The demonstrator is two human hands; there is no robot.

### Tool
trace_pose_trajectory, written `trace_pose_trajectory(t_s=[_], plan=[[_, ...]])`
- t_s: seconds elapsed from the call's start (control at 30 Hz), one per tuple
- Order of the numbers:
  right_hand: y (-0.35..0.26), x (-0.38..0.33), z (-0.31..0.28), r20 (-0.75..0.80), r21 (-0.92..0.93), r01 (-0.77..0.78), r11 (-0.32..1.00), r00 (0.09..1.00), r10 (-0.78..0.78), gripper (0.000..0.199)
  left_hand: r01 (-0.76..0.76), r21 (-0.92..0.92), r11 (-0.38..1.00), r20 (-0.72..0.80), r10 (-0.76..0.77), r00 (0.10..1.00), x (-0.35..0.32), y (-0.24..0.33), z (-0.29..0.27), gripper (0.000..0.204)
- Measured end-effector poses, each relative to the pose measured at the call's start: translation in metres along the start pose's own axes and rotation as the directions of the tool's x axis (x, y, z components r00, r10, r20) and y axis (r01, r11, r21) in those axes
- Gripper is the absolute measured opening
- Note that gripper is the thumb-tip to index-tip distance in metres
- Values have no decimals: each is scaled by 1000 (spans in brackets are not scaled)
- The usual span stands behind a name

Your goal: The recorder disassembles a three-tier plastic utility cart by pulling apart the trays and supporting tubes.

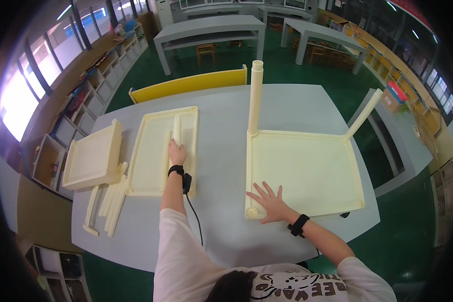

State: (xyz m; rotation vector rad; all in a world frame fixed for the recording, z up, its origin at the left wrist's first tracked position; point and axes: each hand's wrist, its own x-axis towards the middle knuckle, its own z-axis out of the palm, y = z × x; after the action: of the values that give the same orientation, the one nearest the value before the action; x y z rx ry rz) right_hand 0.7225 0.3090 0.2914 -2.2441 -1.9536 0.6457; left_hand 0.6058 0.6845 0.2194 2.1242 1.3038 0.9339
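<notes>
My left hand (176,152) is closed around a cream plastic tube (177,126), its fingers partly hidden. A second tube (167,143) lies alongside it; both are on a shallow cream tray (148,146). Fingers spread, my right hand (273,205) rests flat on the near left corner of a larger cream panel (302,166) with a raised rim. From this panel's far left corner stands an upright tube (255,98), and another tube (365,113) rises from the far right corner. The near left corner shows a round socket (251,213).
On the left of the grey table (221,166) sits a deeper cream tray (93,158), tilted over several loose tubes (117,204). A thin piece with a crossbar end (91,214) lies beside them. A yellow board (191,85) stands beyond the far edge. A black cable (195,216) trails from my left wrist.
</notes>
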Motion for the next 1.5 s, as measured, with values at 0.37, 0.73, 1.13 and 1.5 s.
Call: trace_pose_trajectory(t_s=[0.37,0.73,1.13,1.5], plan=[[0,-1,0,-3,4,-6,1000,1000,6,101,130,429,894,257,-259,931,0,-43,16,57],[-3,-16,-1,-150,0,2,1000,989,-1,93,-240,323,916,179,190,965,-34,60,-9,58],[111,-183,-123,-692,434,98,895,673,262,57,-789,9,615,539,662,522,-284,215,-33,51],[271,-166,-223,-663,613,-143,777,443,604,86,-643,-152,751,318,653,687,-286,170,-11,39]])
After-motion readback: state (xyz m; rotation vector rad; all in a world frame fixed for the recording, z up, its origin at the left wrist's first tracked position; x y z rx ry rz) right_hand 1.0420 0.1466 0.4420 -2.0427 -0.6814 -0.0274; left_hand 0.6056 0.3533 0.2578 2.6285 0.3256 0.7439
